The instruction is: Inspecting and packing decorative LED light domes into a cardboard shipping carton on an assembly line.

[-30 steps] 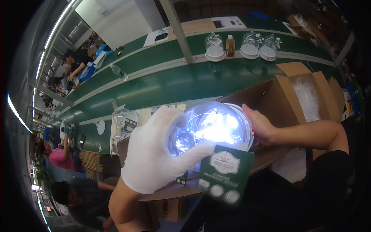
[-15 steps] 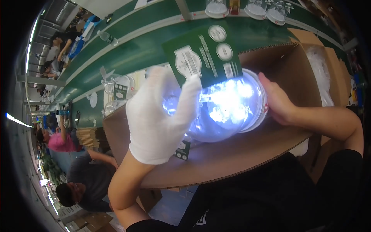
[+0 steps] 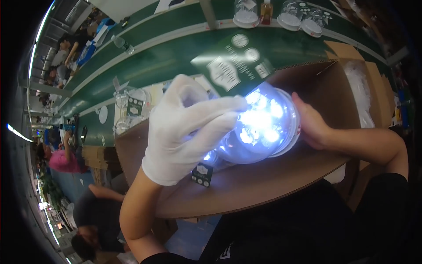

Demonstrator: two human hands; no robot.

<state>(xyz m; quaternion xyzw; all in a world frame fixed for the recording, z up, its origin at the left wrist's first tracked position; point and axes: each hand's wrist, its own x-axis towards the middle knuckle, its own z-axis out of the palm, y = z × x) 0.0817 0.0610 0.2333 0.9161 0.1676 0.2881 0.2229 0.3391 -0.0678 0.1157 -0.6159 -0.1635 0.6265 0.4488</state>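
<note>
A clear, round glass dome lit from inside by bluish-white lights (image 3: 259,125) sits at the centre of the frame, held between both hands. Its long axis runs from lower left to upper right, tilted on its side. The left hand, in a white cloth glove (image 3: 189,130), wraps over the dome's rounded end from the left, fingers curled across the glass. The bare right hand (image 3: 314,125) cups the wider base rim from the right. A dark green printed card tag (image 3: 239,66) stands just above the dome. Below the hands lies a brown cardboard box flap (image 3: 263,180). Across the upper frame runs a long green conveyor bench (image 3: 145,66) bearing more clear domes (image 3: 290,17); other workers sit at far left.
</note>
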